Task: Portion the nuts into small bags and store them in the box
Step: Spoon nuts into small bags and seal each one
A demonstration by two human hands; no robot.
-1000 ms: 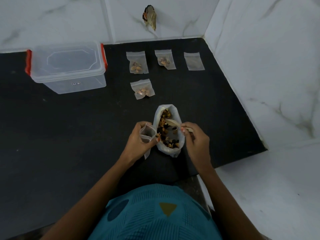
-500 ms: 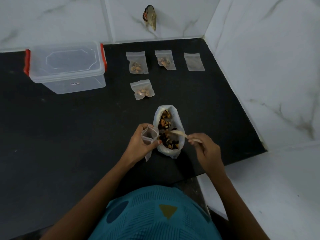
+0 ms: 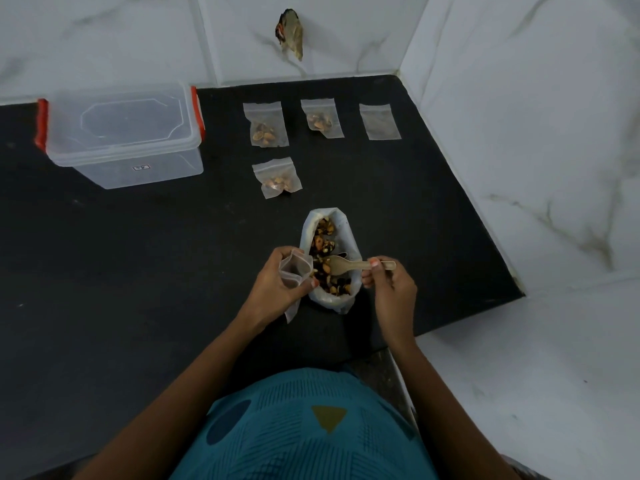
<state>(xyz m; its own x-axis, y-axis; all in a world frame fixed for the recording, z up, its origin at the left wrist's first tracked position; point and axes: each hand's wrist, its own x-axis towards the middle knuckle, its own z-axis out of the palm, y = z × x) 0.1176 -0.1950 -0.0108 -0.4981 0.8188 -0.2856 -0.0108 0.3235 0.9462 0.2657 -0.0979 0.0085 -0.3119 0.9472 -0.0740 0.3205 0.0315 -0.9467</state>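
Note:
A large white bag of mixed nuts [image 3: 330, 252] lies open on the black counter. My left hand [image 3: 277, 289] holds a small clear bag [image 3: 294, 271] with its mouth open, right beside the nut bag. My right hand [image 3: 391, 289] pinches the handle of a pale wooden spoon [image 3: 349, 266], whose bowl lies over the nuts and points toward the small bag. Three small bags with nuts [image 3: 266, 126] [image 3: 322, 117] [image 3: 277, 178] lie farther back, and an empty one [image 3: 380, 121] lies at the right. The clear lidded box [image 3: 121, 133] stands at the back left.
White marble walls close the counter at the back and right, and the counter [image 3: 138, 271] ends in a corner near the right. A dark hook-like object [image 3: 291, 32] hangs on the back wall. My teal shirt fills the bottom of the view.
My right hand drew back to the right and turned the spoon level, bowl toward the small bag. My left hand kept hold of the small bag beside the nuts.

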